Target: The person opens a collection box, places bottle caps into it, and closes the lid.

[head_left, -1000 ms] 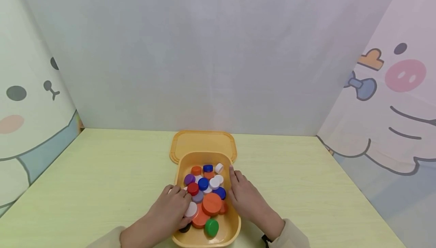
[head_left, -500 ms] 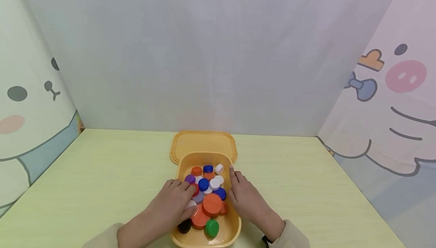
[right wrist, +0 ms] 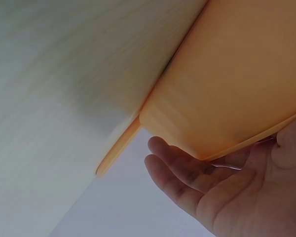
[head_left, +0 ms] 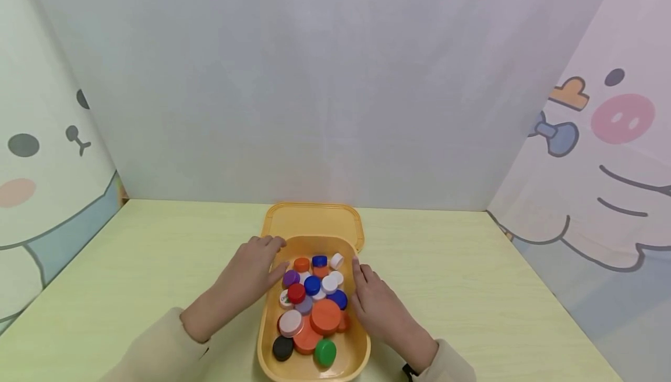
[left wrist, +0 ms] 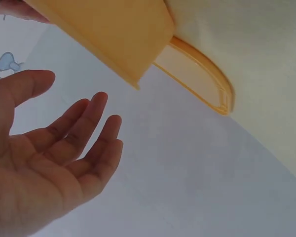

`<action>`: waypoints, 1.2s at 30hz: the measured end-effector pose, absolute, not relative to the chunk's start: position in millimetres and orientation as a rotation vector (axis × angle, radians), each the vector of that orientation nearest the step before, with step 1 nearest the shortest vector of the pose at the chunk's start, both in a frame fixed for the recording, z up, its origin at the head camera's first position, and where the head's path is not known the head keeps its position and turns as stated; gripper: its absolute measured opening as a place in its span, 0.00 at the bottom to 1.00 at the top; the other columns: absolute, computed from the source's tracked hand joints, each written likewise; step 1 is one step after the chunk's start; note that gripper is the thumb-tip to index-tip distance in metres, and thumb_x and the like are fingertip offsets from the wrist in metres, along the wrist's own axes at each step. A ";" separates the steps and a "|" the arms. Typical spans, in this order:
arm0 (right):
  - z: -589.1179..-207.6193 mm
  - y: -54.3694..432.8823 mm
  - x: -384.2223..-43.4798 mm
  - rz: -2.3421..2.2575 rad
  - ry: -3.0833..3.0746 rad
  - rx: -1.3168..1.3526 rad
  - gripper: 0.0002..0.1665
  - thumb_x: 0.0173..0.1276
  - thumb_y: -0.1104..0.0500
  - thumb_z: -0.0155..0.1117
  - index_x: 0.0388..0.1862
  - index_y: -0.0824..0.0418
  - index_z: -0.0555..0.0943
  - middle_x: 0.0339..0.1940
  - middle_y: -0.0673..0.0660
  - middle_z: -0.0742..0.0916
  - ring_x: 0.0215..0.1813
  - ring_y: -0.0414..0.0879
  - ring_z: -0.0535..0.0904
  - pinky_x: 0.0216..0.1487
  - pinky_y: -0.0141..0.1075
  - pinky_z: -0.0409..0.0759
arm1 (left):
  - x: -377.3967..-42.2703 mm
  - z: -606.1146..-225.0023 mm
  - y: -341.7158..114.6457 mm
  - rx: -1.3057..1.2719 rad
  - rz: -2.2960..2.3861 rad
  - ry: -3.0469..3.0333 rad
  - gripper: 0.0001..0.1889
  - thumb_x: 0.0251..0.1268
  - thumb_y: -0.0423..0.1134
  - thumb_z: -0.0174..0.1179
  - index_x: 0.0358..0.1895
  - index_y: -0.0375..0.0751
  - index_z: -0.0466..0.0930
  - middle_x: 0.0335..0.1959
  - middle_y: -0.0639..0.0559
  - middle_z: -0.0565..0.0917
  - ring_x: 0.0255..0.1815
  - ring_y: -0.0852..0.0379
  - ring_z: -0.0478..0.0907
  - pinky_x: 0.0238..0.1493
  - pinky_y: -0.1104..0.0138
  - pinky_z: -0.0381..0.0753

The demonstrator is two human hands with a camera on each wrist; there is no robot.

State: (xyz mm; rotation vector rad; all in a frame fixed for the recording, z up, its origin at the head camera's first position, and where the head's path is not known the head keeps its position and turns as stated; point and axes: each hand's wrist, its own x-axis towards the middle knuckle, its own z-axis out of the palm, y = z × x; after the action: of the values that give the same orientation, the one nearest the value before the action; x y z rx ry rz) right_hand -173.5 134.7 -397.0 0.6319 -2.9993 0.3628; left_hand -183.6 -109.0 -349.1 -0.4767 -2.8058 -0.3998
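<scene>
A yellow plastic box [head_left: 262,347] holds several bottle caps, among them a large orange cap [head_left: 325,317], a green cap [head_left: 325,353], a black cap [head_left: 283,348], a red cap [head_left: 296,293] and a pale pink cap [head_left: 290,323]. My left hand [head_left: 249,271] is over the far left rim, holding nothing; in the left wrist view its fingers [left wrist: 96,113] are spread and loosely bent, apart from the wall. Along the right rim rests my right hand [head_left: 380,303], its fingers nearly straight. The right wrist view shows fingertips [right wrist: 158,145] beside the outer wall.
Behind the box a flat yellow lid [head_left: 314,219] lies on the pale wood-grain table [head_left: 173,254]. A grey-white backdrop [head_left: 325,79] rises at the table's back, with cartoon-printed panels [head_left: 603,166] at both sides.
My left hand has left the caps inside the box and moved up and left to the far left rim, uncovering the pink and black caps. The right hand stays in place.
</scene>
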 end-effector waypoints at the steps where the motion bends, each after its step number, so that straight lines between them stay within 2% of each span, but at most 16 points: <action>1: -397.1 134.8 -173.6 0.362 -2.999 0.630 0.33 0.68 0.57 0.44 0.70 0.68 0.55 0.59 0.63 0.72 0.54 0.51 0.74 0.56 0.45 0.74 | -189.0 -351.4 -111.0 -0.460 -0.406 -2.796 0.18 0.54 0.44 0.63 0.46 0.38 0.77 0.38 0.47 0.82 0.38 0.50 0.76 0.41 0.60 0.80; 8: -398.3 135.2 -173.0 0.361 -3.000 0.630 0.33 0.68 0.57 0.43 0.70 0.68 0.55 0.59 0.63 0.72 0.53 0.51 0.74 0.56 0.45 0.74 | -225.6 -365.9 -126.4 -0.356 -0.361 -2.774 0.18 0.53 0.40 0.63 0.42 0.29 0.76 0.32 0.40 0.81 0.30 0.45 0.76 0.31 0.57 0.80; 13: -398.8 135.8 -172.2 0.372 -2.999 0.635 0.33 0.68 0.57 0.43 0.70 0.68 0.54 0.60 0.64 0.72 0.55 0.52 0.73 0.56 0.46 0.74 | -244.8 -374.9 -136.0 -0.317 -0.331 -2.800 0.13 0.53 0.37 0.61 0.33 0.28 0.75 0.24 0.40 0.77 0.23 0.43 0.74 0.24 0.56 0.77; 16: -398.9 136.1 -172.2 0.378 -2.998 0.633 0.33 0.69 0.57 0.42 0.70 0.68 0.54 0.60 0.64 0.71 0.55 0.52 0.73 0.56 0.46 0.74 | -255.3 -380.1 -139.6 -0.289 -0.351 -2.840 0.11 0.53 0.36 0.60 0.28 0.30 0.73 0.21 0.41 0.75 0.23 0.43 0.74 0.22 0.55 0.75; 22: -399.1 136.1 -172.9 0.376 -2.994 0.639 0.33 0.68 0.56 0.42 0.70 0.68 0.54 0.60 0.64 0.71 0.55 0.52 0.73 0.56 0.46 0.74 | -274.5 -390.1 -144.6 -0.223 -0.376 -2.929 0.10 0.54 0.35 0.57 0.25 0.29 0.71 0.21 0.40 0.74 0.23 0.42 0.74 0.23 0.54 0.75; 27: -399.2 136.5 -173.1 0.359 -2.979 0.651 0.33 0.69 0.57 0.42 0.70 0.68 0.54 0.60 0.64 0.72 0.55 0.52 0.73 0.56 0.45 0.74 | -284.0 -393.6 -147.2 -0.151 -0.460 -3.005 0.10 0.54 0.36 0.57 0.26 0.30 0.71 0.22 0.40 0.75 0.24 0.46 0.74 0.21 0.57 0.74; 36: -399.3 136.0 -172.9 0.365 -2.976 0.664 0.33 0.69 0.57 0.42 0.70 0.68 0.54 0.60 0.63 0.71 0.54 0.51 0.73 0.56 0.45 0.74 | -290.6 -395.7 -148.5 -0.072 -0.585 -3.080 0.08 0.53 0.34 0.54 0.22 0.33 0.69 0.21 0.45 0.72 0.21 0.53 0.67 0.18 0.66 0.66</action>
State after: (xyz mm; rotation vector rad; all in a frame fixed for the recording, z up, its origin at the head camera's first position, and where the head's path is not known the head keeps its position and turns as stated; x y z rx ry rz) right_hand -172.9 136.0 -399.3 0.6638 -2.9761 0.3654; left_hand -290.6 -148.5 -395.7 -0.0715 -3.0798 -0.5850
